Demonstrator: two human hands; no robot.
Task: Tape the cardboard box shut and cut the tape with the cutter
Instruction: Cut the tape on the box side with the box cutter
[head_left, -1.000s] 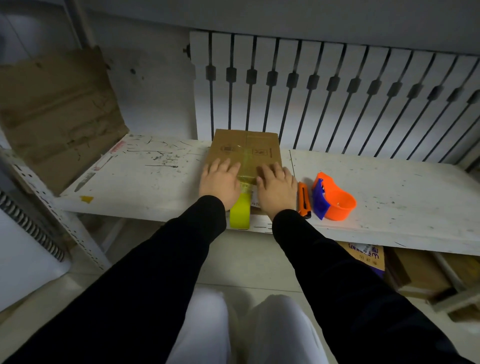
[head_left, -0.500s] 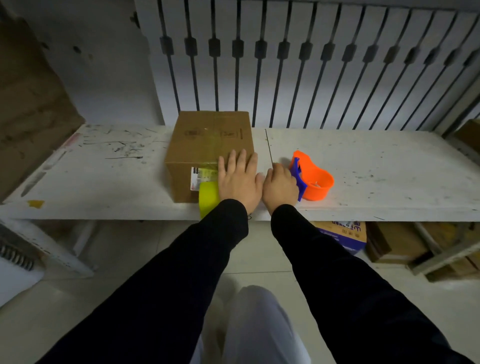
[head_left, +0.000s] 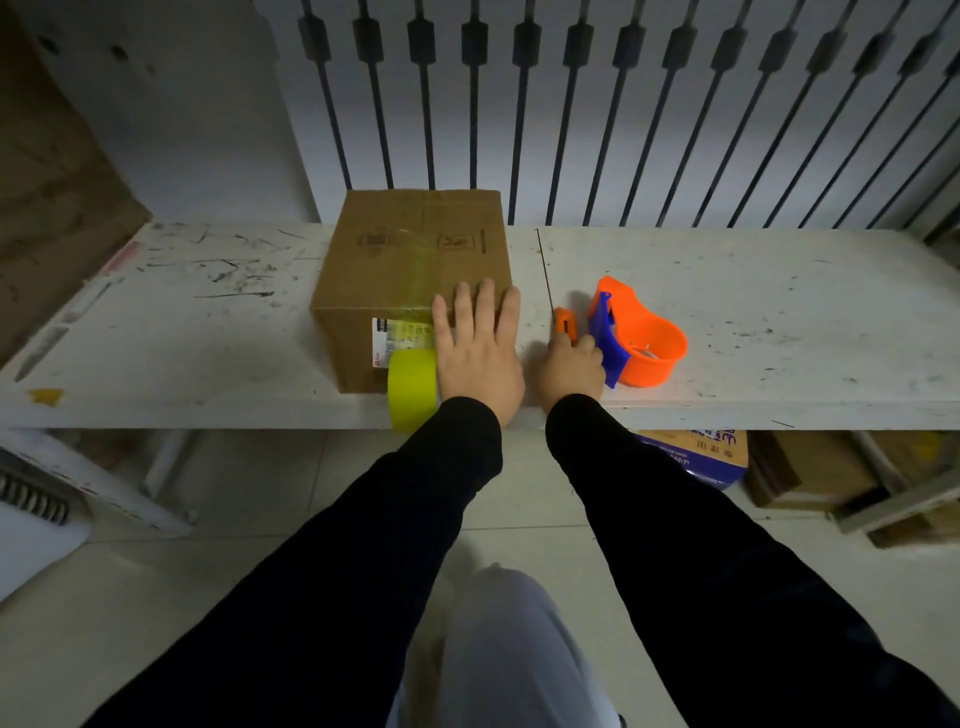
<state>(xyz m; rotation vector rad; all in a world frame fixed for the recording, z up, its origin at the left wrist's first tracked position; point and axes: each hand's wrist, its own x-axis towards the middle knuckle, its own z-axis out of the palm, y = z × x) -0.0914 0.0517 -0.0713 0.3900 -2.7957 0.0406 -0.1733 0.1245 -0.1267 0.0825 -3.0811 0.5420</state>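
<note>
White and scuffed, the desk (head_left: 208, 332) carries the brown cardboard box (head_left: 410, 270), flaps closed under a yellowish tape strip, contents hidden. A moment ago both hands pressed the lid; now the right hand (head_left: 569, 366) has shifted aside and curls around the small orange cutter (head_left: 563, 325), beside the orange-and-blue tape dispenser (head_left: 639, 338). The left hand (head_left: 478, 353) stays flat and open on the box's near edge, next to the hanging yellow tape roll (head_left: 413, 387). Cutting likely comes next.
</note>
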